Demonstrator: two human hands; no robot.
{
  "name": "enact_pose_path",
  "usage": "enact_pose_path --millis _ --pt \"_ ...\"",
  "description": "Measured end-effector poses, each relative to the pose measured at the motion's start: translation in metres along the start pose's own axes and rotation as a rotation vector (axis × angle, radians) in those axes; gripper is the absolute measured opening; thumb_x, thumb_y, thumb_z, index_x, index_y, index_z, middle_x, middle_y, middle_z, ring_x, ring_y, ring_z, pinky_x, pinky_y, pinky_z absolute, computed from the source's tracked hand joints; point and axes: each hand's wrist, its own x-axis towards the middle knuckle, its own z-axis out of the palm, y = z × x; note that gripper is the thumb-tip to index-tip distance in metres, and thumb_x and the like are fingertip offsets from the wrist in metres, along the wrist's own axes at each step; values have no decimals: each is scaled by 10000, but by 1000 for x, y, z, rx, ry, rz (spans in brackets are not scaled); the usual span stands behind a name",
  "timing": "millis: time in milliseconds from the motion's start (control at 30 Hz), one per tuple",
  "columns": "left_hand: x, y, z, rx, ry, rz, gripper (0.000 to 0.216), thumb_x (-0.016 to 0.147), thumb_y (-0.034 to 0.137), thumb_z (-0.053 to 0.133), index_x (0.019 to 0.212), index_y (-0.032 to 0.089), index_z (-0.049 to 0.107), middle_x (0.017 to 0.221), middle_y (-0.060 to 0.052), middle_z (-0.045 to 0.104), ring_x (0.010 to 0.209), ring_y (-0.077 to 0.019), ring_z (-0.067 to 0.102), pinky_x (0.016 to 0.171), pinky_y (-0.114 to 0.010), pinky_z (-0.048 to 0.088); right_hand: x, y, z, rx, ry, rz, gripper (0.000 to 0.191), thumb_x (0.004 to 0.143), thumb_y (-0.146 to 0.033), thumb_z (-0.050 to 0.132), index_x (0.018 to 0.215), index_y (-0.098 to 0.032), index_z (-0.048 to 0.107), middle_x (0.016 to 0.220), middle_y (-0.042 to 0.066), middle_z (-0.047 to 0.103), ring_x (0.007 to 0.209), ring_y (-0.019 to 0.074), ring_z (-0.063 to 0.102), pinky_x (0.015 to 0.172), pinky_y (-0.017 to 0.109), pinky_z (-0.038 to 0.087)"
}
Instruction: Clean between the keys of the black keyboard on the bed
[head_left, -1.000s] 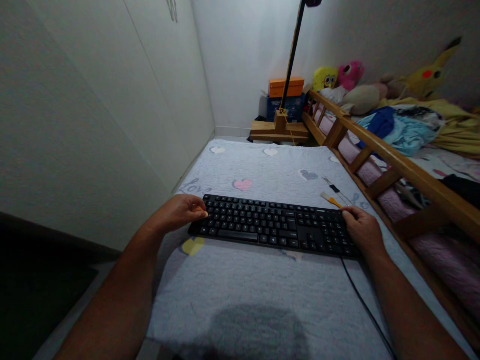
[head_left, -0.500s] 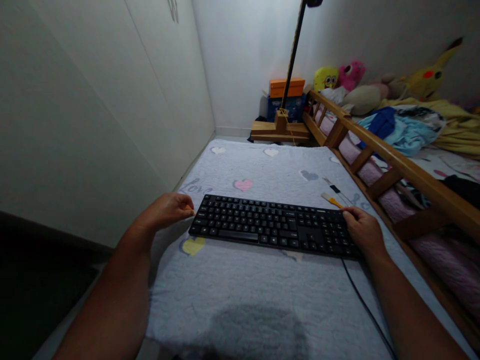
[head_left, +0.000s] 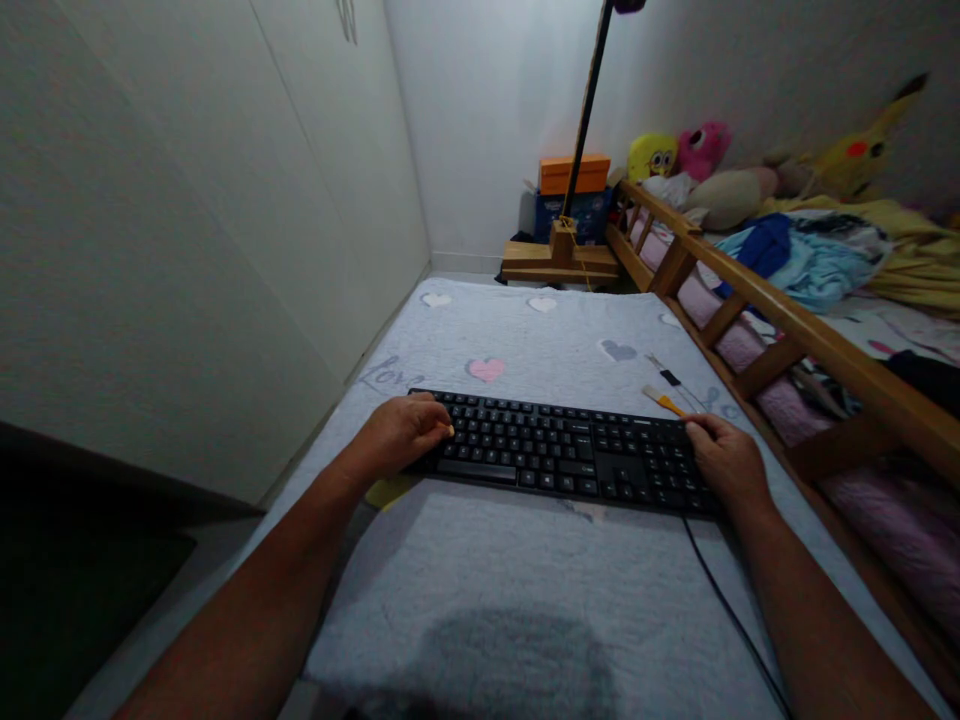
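A black full-size keyboard point(head_left: 555, 445) lies flat across the pale blue quilted cover, its keys facing up. Over its left end is my left hand point(head_left: 405, 430), fingers drawn together in a pinch. A tiny pale spot shows at those fingertips; whether it is a nail or a small object is unclear. My right hand point(head_left: 724, 465) grips the keyboard's right end, thumb on the top near the far corner. Just beyond that corner lies a small brush point(head_left: 664, 401) with a yellow handle and pale bristles. Next to it rests a thin wire tool point(head_left: 670, 378) with a black sleeve.
The quilted cover point(head_left: 480, 570) has printed hearts. A black cable point(head_left: 731, 595) runs from the keyboard toward me. Along the right is a wooden bed rail point(head_left: 795, 300), with clothes and plush toys behind. White cabinet doors point(head_left: 225, 200) stand left. A wooden stand point(head_left: 562, 262) and boxes are at the back.
My left hand has moved right, from beside the keyboard's left edge to over its left keys. My right hand and the keyboard have stayed in place.
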Motion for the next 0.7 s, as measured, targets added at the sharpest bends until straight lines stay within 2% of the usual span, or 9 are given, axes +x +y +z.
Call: enact_pose_path --millis 233,433,567,700 --pt "-4 -16 -17 122 -93 -68 143 839 263 614 819 182 731 793 -28 688 712 -152 619 645 -245 413 -1 -3 -1 15 -4 17 350 703 -423 505 807 -200 753 757 68 724 765 252 630 693 338 447" --pt "-7 -28 -29 242 -103 -161 126 815 229 605 813 174 719 798 -38 701 713 -162 616 628 -254 402 -1 -4 -1 12 -5 28 364 700 -429 500 812 -189 750 733 72 712 736 252 617 678 344 441" --pt "-3 -6 -21 215 26 -121 154 863 272 599 821 187 720 796 -33 684 709 -155 605 634 -255 404 -2 -4 -1 14 -3 35 373 699 -431 502 822 -185 754 719 69 707 698 244 605 668 347 437" --pt "8 33 1 -23 84 82 168 910 295 601 867 196 730 850 -33 689 759 -150 629 687 -255 450 -2 -2 -1 19 6 17 365 705 -423 513 824 -184 761 715 69 711 690 243 607 656 344 435"
